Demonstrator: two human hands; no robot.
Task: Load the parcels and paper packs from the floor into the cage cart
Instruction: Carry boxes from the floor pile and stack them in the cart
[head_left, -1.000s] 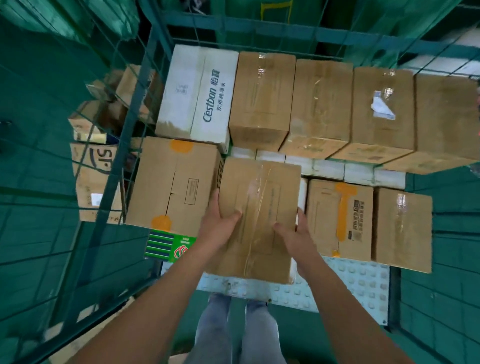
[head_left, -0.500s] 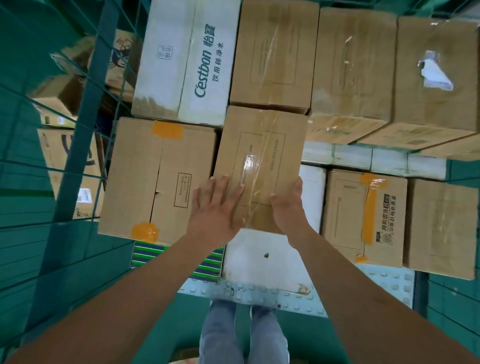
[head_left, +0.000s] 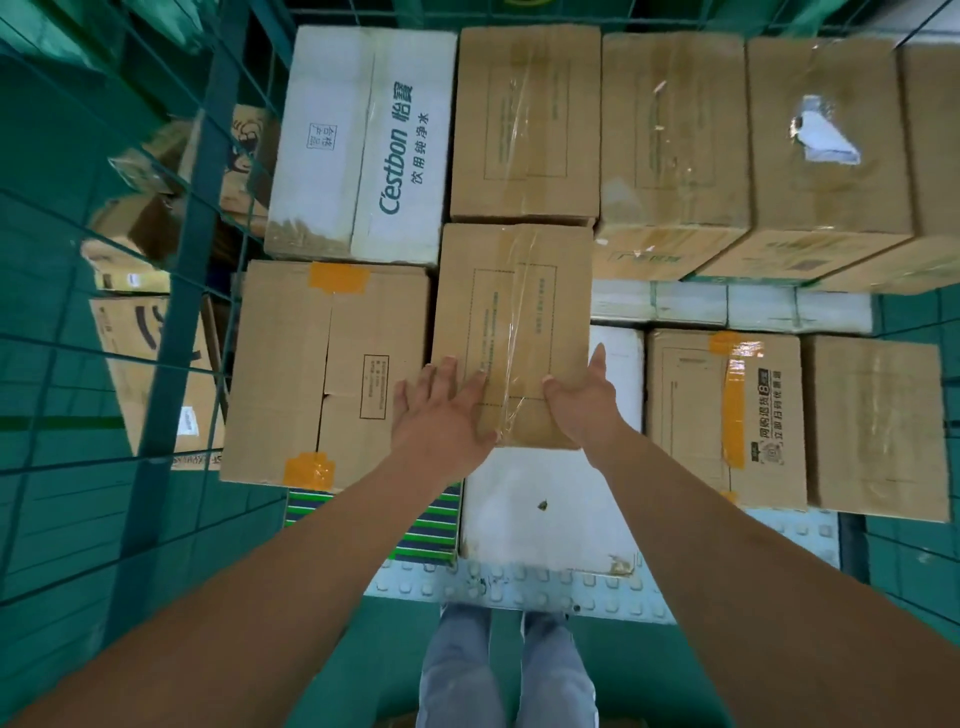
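A brown taped parcel (head_left: 511, 322) lies inside the cage cart (head_left: 192, 260) on top of a white box (head_left: 545, 499), pushed against the back row. My left hand (head_left: 441, 415) lies flat with straight fingers on the parcel's near left corner. My right hand (head_left: 584, 402) presses its near right edge with the fingers straight. Around the parcel stand a brown box with orange tape (head_left: 327, 374), a white Cestbon carton (head_left: 363, 140) and further brown parcels (head_left: 524, 124).
Green wire mesh walls the cart on the left, with more parcels (head_left: 150, 364) on the floor behind it. Paper packs (head_left: 727, 306) lie in a row at mid right. The cart's studded white base (head_left: 519, 587) shows at the front, above my legs.
The parcel has slid away from me, deeper into the cart, uncovering the white box under it. Both hands went from gripping its sides to pressing flat on its near end.
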